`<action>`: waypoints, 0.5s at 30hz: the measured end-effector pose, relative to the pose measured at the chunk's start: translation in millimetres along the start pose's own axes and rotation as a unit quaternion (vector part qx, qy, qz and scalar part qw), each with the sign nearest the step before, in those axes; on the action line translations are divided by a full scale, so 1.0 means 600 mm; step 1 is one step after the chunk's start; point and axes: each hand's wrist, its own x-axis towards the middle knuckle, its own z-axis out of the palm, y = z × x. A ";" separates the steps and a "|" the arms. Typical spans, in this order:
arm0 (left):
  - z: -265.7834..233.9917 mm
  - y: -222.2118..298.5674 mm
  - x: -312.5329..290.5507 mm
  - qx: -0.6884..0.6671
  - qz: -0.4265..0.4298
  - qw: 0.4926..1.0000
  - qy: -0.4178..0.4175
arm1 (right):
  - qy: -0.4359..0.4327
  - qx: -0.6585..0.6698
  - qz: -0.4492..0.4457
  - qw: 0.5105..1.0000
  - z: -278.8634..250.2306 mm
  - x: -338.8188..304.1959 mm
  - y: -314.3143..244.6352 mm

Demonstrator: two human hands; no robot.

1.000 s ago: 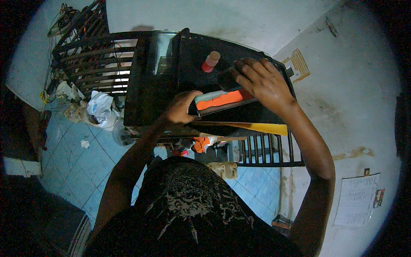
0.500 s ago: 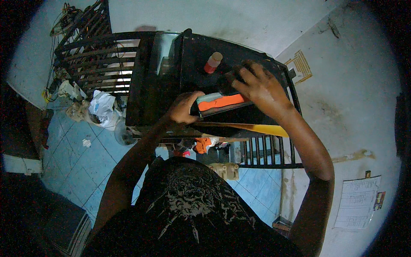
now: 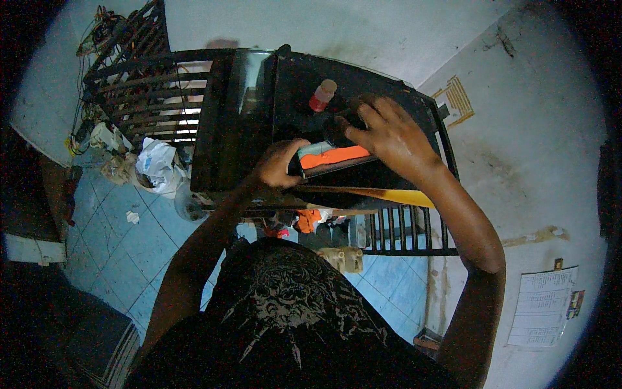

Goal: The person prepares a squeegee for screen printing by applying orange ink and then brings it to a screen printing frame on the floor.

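On the black table top lies a long box-like thing [image 3: 334,156] with a bright orange strip, a grey-green back part and a dark front side. My left hand [image 3: 280,163] grips its left end, thumb at the near side. Above its far right part, my right hand [image 3: 398,135] curls its fingers round a dark, roundish object [image 3: 335,132], whose kind is too dim to make out. My right hand hides the box's right end. Just beyond stands a small clear bottle [image 3: 322,96] with red contents and a tan cap.
The black table [image 3: 223,146] has slatted ends. A yellow strip [image 3: 408,196] runs along its near edge. White plastic bags [image 3: 157,165] sit on the blue tiled floor [image 3: 123,223] at left. Tangled cables [image 3: 107,32] hang at far left. Paper sheets [image 3: 543,305] hang on the right wall.
My right hand has shifted slightly left with the dark object, which now shows more beyond the orange strip. My left hand stays on the box's left end.
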 end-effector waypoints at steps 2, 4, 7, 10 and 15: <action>0.000 0.003 -0.001 0.001 -0.001 1.000 0.002 | -0.017 0.002 0.005 1.000 -0.002 0.001 -0.001; -0.001 0.004 0.000 -0.003 -0.002 1.000 0.000 | -0.024 0.003 0.008 1.000 -0.001 0.001 -0.002; -0.002 0.005 0.001 -0.013 0.001 1.000 0.000 | -0.021 -0.001 0.008 1.000 -0.001 0.000 -0.004; 0.002 -0.002 -0.001 -0.012 0.007 1.000 0.008 | -0.010 -0.002 0.003 1.000 0.001 0.000 -0.004; 0.001 0.002 0.001 -0.007 -0.003 1.000 -0.006 | -0.011 0.024 0.009 1.000 0.006 -0.004 -0.006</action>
